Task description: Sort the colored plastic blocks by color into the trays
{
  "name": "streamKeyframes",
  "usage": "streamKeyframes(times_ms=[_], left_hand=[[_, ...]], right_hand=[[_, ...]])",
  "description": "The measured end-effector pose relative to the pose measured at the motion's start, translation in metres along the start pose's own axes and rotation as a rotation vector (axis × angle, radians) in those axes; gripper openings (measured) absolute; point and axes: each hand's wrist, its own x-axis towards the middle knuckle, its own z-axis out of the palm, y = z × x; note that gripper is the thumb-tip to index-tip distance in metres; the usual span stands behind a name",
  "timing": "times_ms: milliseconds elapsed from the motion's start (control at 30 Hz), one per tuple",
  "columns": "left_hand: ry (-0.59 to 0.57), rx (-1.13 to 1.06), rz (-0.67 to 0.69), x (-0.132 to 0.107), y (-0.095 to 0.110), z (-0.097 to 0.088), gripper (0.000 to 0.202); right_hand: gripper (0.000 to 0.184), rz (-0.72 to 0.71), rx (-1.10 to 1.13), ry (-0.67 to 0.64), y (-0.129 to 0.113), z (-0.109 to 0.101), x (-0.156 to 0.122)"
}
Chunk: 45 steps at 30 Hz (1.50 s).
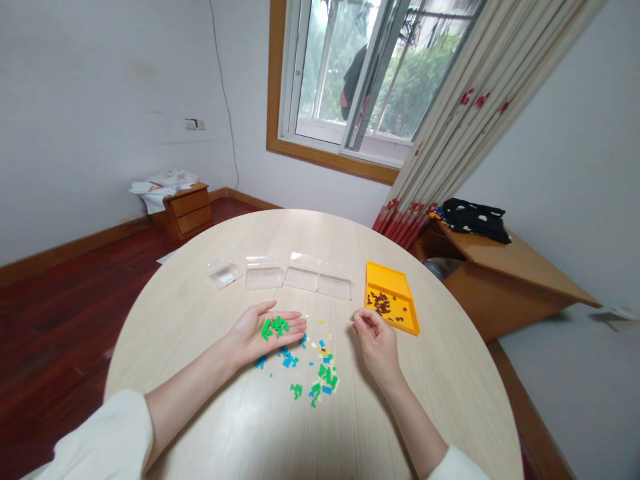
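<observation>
My left hand [253,332] lies palm up with its fingers stretched out, and a small heap of green building bricks [275,326] rests on it. To the right, the thumb and forefinger of my right hand [374,337] are pinched on a tiny green brick [353,316]. Between and below the hands, loose green bricks [327,375], blue bricks [289,359] and pale yellow pieces are scattered over the table. Just beyond my right hand stands an open yellow box [411,313] with dark brown pieces [381,303] inside.
Several clear plastic boxes [264,277] stand in a row across the round wooden table [200,393]. Beyond it are a small drawer cabinet [187,210] with papers on the left, a window with a curtain [493,93], and a wooden desk [520,267] bearing dark cloth on the right.
</observation>
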Motion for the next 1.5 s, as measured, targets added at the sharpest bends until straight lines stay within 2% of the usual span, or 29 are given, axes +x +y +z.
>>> streamKeyframes(times_ms=[133,300,433,533,600,733,833,1100,1500], left_hand=[[-0.012,0.076,-0.075,0.000,-0.013,0.001,0.040],[-0.045,0.114,-0.126,0.002,-0.023,0.000,0.038],[-0.026,0.110,-0.144,0.004,-0.027,0.000,0.034],[0.059,0.092,-0.090,0.005,-0.026,0.001,0.027],[0.090,0.047,-0.049,0.006,-0.022,0.000,0.019],[0.069,-0.060,-0.041,0.007,-0.009,-0.004,0.018],[0.061,-0.091,-0.026,0.007,-0.002,-0.007,0.018],[0.100,-0.080,-0.011,0.006,-0.004,-0.005,0.017],[0.135,-0.062,0.023,0.005,-0.004,-0.001,0.019]], right_hand=[[0.014,-0.105,-0.078,-0.070,-0.016,0.014,-0.015],[0.013,-0.299,-0.144,-0.263,-0.027,0.026,-0.027],[0.016,-0.346,-0.146,-0.278,-0.026,0.025,-0.025],[0.015,-0.320,-0.197,-0.234,-0.023,0.016,-0.021],[0.014,-0.279,-0.265,-0.260,-0.021,0.007,-0.016],[0.011,-0.162,-0.392,-0.496,-0.015,-0.007,-0.010],[0.011,-0.101,-0.404,-0.571,-0.008,-0.011,-0.009],[0.010,-0.070,-0.475,-0.616,-0.006,-0.008,-0.010],[0.019,-0.068,-0.493,-0.617,-0.004,-0.020,-0.004]])
